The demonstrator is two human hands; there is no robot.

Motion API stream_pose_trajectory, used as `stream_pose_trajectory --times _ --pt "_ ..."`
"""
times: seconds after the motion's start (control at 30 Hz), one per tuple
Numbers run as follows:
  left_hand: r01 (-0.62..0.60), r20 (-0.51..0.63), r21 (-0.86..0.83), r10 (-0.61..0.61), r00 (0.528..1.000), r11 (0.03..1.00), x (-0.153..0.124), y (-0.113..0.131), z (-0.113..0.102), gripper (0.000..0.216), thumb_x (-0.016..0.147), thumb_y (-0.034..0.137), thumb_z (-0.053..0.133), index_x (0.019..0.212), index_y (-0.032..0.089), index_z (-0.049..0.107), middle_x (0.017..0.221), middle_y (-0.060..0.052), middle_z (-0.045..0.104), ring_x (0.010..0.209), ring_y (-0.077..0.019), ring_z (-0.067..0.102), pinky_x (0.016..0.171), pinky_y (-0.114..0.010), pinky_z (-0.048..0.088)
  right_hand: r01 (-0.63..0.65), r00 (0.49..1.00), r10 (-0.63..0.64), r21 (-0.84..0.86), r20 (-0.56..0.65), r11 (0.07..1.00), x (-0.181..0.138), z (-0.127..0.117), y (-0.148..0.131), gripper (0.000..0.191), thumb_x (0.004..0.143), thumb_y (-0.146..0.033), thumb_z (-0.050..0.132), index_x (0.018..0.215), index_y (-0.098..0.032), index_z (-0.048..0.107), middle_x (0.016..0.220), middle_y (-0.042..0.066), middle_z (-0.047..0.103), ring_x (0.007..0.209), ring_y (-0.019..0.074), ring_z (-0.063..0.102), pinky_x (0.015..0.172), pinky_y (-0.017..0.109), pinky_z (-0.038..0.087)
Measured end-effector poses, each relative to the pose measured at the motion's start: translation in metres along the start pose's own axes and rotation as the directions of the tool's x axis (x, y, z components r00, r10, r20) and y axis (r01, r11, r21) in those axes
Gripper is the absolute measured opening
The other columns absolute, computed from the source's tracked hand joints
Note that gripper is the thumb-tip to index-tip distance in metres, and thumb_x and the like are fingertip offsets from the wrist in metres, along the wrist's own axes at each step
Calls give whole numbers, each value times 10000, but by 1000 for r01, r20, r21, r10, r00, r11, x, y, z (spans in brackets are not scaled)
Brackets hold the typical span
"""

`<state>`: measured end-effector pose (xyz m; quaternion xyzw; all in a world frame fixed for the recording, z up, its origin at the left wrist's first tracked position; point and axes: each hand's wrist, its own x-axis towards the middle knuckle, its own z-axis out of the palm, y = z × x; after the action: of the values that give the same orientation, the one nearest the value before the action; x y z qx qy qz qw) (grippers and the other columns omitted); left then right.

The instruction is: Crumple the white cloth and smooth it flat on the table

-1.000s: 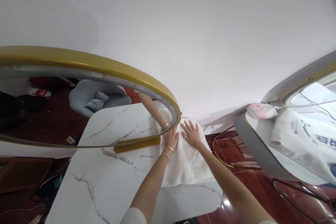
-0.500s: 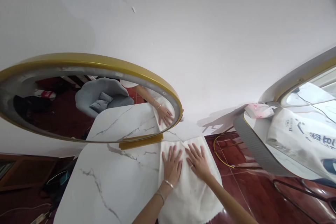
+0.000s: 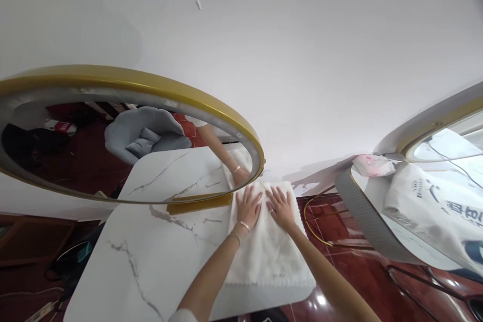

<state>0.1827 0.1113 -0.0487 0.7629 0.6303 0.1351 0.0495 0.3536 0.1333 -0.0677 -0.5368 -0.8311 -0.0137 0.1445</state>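
Note:
A white towel (image 3: 269, 256) with a scalloped edge lies spread over the right end of the marble-patterned table (image 3: 124, 271). My left hand (image 3: 247, 207) rests flat on its far part, fingers spread. Beside it, my right hand (image 3: 280, 207) also presses down on the cloth with the fingers apart. A small gap separates the two hands. The towel's near edge lies on the tabletop, and its far edge reaches the wall side.
A gold-framed oval mirror (image 3: 151, 78) stands over the table's left part on a gold base (image 3: 199, 205). To the right is a second table (image 3: 362, 211) carrying a tissue pack (image 3: 373, 165) and a printed white cloth (image 3: 433, 201). Red tiled floor (image 3: 339, 261) shows between the tables.
Both hands have slid forward toward the wall, and the towel has moved with them. Its near edge, which hung over the table's front, now lies on the tabletop.

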Motion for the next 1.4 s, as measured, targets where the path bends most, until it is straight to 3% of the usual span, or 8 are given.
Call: stream_pose_trajectory --times 0.17,0.33,0.53,0.77,0.97,1.1,1.23,1.4 --pt "71 56 0 -71 996 997 53 -14 -1 470 926 333 406 1396 335 405 1430 -63 445 1298 -292 405 1047 -528 340 -31 1000 31 -4 7 1000 51 14 11 457 965 -332 282 1404 -290 402 1489 37 369 1393 275 241 1094 583 175" --pt "64 52 3 -64 997 998 49 -17 -2 466 939 357 382 1405 337 387 1443 -64 428 1316 -291 386 1051 -516 336 -1 1000 1 26 -20 1000 54 16 14 450 970 -336 278 1394 -269 413 1481 59 381 1393 281 241 1088 580 187" --pt "31 -24 16 -31 999 999 1 -2 -3 418 959 295 349 1360 375 434 1491 -53 363 1386 -257 291 1089 -598 218 69 992 -52 148 -118 987 18 4 5 340 966 -322 347 1156 -208 605 1319 78 560 1314 241 388 1105 496 240" --pt "-39 -73 -11 38 997 999 -77 18 -5 425 940 234 402 1340 369 453 1485 -38 375 1380 -239 310 1086 -588 259 124 978 -86 194 -192 973 -61 -15 -16 281 939 -278 407 1112 -215 620 1240 78 604 1240 228 449 1080 461 281" --pt "-64 -87 -118 54 995 991 -123 32 -9 257 939 247 418 1034 280 654 1292 -21 579 1307 -206 422 1110 -529 289 3 986 23 157 -164 988 -123 -29 -30 255 927 -289 446 1070 -234 649 1120 76 645 1045 232 536 937 410 373" --pt "-77 -81 -75 71 994 994 -156 41 -13 291 946 248 388 1093 266 638 1301 -37 563 1305 -197 421 1117 -491 290 89 991 -79 101 -104 991 -155 -38 -29 412 924 -361 434 1306 -231 518 1318 86 552 1211 254 472 1023 436 323" --pt "-159 -47 10 159 986 987 -189 51 -18 600 869 507 495 1414 282 381 1524 -88 286 1403 -317 237 1119 -563 190 162 986 -161 29 -46 986 -174 -44 -29 679 901 -498 427 1483 -203 239 1499 99 338 1379 290 289 1107 496 201" --pt "-144 -55 69 147 988 987 -196 54 -19 697 844 586 481 1454 310 290 1558 -89 191 1415 -340 186 1125 -558 88 146 988 -145 12 -55 989 -172 -44 -32 679 907 -458 427 1498 -232 181 1512 80 313 1393 275 272 1117 492 187"
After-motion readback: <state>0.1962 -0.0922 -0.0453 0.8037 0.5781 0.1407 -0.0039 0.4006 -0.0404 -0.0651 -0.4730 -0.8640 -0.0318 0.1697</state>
